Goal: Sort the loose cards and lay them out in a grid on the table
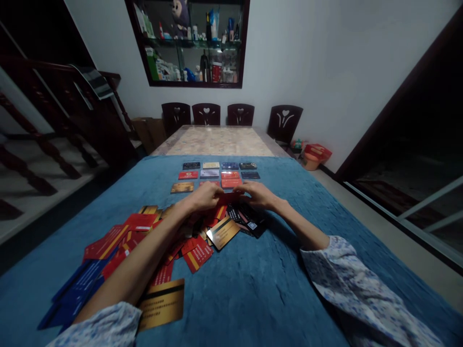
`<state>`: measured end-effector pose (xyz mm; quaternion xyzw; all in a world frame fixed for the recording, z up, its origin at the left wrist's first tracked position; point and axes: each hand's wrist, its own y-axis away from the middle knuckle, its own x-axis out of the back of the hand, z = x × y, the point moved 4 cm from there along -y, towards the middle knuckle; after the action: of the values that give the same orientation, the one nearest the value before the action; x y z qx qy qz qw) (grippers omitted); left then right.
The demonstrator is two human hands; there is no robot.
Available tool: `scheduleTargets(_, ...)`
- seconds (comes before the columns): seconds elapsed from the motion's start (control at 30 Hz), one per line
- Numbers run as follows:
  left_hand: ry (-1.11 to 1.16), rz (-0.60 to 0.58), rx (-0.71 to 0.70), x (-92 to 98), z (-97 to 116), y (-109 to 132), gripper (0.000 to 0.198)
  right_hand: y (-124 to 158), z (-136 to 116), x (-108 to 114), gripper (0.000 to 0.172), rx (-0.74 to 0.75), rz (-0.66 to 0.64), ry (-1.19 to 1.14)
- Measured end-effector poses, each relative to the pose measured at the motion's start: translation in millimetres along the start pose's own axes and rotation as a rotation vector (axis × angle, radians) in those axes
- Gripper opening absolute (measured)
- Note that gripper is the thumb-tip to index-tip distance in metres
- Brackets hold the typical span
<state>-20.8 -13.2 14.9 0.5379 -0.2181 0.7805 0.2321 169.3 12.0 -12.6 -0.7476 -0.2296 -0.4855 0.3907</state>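
My left hand (207,195) and my right hand (259,194) pinch a red card (229,197) between them, one at each end; whether it is one card or a few I cannot tell. Just beyond lie rows of cards, among them an orange-red stack (230,180), a gold card (182,188) and a red card (188,175). Below my hands is a loose pile with a gold card (223,232), black cards (257,226) and red cards (198,254). My left forearm covers part of the pile. Blue cards (77,291) and another gold card (162,303) lie nearer me.
A blue cloth (289,299) covers the near part of the table, with the bare marbled top (220,140) beyond. Dark chairs (240,114) stand at the far end. A wall cabinet (191,43) hangs behind; a wooden railing (65,91) is at left.
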Motion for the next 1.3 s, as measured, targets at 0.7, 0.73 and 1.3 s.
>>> scheduleTargets(0.7,-0.120,0.110,0.068,-8.9,-4.8,0.5,0.051,-0.3,0.9,-15.9,0.036,-0.091,0.028,0.117)
scheduleTargets(0.73,-0.118,0.129,0.076,-9.0,-6.1,0.1,0.048,-0.8,-0.1,-16.2,0.038,-0.087,0.024,0.115)
scheduleTargets(1.3,-0.041,0.234,0.107,-10.2,-10.3,-3.0,0.051,-1.8,-6.2,-14.5,0.061,-0.087,0.069,0.257)
